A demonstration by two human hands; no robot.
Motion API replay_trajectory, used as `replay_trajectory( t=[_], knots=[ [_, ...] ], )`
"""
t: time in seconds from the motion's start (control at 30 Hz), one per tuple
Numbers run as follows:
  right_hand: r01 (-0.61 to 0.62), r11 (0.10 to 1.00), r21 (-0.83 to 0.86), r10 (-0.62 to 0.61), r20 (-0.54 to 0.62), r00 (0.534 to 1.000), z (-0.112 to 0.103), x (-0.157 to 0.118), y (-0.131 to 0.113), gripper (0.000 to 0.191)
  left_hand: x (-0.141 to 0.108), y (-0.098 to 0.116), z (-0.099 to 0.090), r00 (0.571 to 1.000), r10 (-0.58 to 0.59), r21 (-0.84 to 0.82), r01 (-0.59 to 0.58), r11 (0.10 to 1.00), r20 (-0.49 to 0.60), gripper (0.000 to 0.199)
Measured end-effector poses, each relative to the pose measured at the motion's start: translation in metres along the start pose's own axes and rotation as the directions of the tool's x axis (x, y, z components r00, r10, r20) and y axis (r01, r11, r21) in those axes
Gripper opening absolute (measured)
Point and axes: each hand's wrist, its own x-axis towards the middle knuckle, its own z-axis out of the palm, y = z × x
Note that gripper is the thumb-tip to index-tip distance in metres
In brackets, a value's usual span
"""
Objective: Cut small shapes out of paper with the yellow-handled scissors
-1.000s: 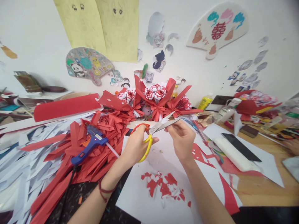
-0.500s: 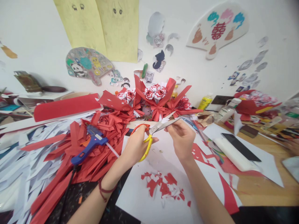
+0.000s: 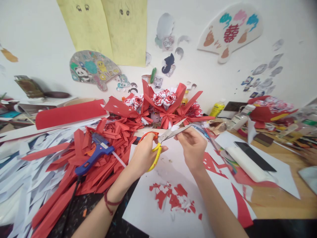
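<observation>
My left hand [image 3: 144,154] is closed round the scissors [image 3: 158,155], which have one orange and one yellow handle loop. Their blades are parted and point up to the right, towards my right hand [image 3: 194,147]. A small white paper piece [image 3: 175,128] shows between the blades. My right hand's fingers are pinched together at the blade tips; the paper's end there is mostly hidden. Below both hands, red and white paper scraps [image 3: 173,198] lie in a loose heap on a white sheet [image 3: 141,211].
Left of me are a blue glue gun [image 3: 95,155], folded red paper strips [image 3: 99,178] and white strips [image 3: 29,178]. Red-wrapped paper flowers [image 3: 164,99] stand at the back. To the right lie a black phone [image 3: 255,156] and bottles [image 3: 241,117]. Another person's hand [image 3: 308,155] shows at the right edge.
</observation>
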Motion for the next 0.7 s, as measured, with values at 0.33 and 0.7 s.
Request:
replay_trajectory(
  t=[0.33,0.7],
  knots=[
    [-0.003,1.0,0.005,0.004,-0.007,1.0,-0.0007,-0.0003,-0.0009,0.003,0.0013,-0.0001,0.0001,0.999,0.025,0.005,-0.025,1.0,-0.02,0.027],
    [0.01,1.0,0.002,-0.01,-0.006,1.0,-0.0013,-0.0001,0.0005,0.003,0.0014,-0.0006,0.0007,1.0,0.018,0.006,-0.018,1.0,-0.014,0.028]
  ],
)
